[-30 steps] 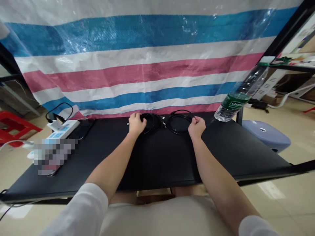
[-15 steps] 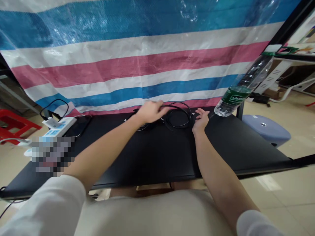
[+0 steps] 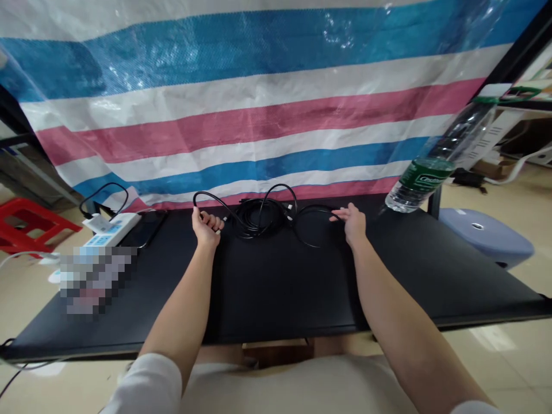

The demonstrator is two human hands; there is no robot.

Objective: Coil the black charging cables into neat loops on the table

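A black cable (image 3: 260,221) lies in a loose coil at the back middle of the black table, with small pale pieces beside it. My left hand (image 3: 207,227) is closed around one length of this cable, left of the coil; a pale tip pokes out under its fingers. From that hand the cable arches up and back to the coil. At the right, my right hand (image 3: 354,225) holds the edge of a wider cable loop between thumb and fingers, the other fingers partly hidden.
A tilted water bottle (image 3: 420,181) stands at the back right. On the left are a white power strip (image 3: 112,230) with plugs and a dark phone (image 3: 149,230). A striped plastic sheet (image 3: 259,115) hangs behind the table (image 3: 280,293). Stools, one red (image 3: 30,221), one blue-grey (image 3: 487,233), flank it.
My left hand has moved left from above the coil, drawing a cable length with it. My right hand has come to the loop's right edge and taken hold. The view has shifted slightly.
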